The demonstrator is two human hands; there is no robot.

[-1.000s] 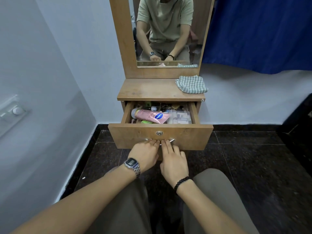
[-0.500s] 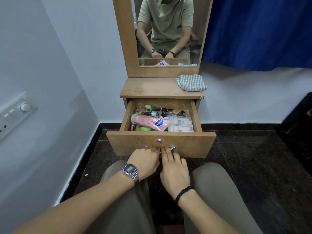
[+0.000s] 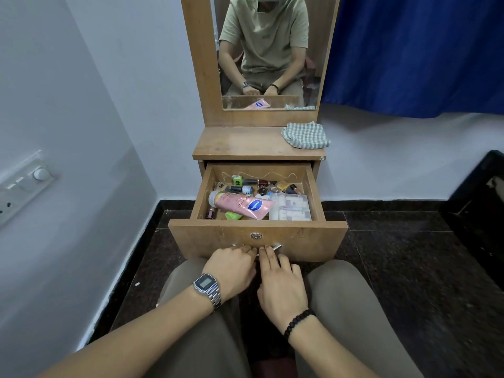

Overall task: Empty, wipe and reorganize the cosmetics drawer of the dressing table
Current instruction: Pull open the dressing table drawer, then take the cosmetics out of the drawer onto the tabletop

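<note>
The wooden drawer (image 3: 321, 236) of the dressing table (image 3: 240, 144) stands pulled far out over my knees. Inside lie a pink Vaseline tube (image 3: 240, 205), a clear plastic box (image 3: 290, 207), a green cap (image 3: 233, 215) and several small nail polish bottles (image 3: 259, 184). My left hand (image 3: 231, 268) and my right hand (image 3: 278, 279) sit side by side, fingers hooked on the metal handle (image 3: 276, 247) under the lock (image 3: 256, 236). A green checked cloth (image 3: 305, 135) lies on the table top at the right.
A mirror (image 3: 268, 50) rises above the table top. A white wall with a switch panel (image 3: 24, 184) closes the left side. A blue curtain (image 3: 414, 50) hangs at the right. Dark tiled floor (image 3: 409, 268) spreads to the right of my knees.
Both hands have pulled the drawer further out toward me, and more of the bottles at its back now show.
</note>
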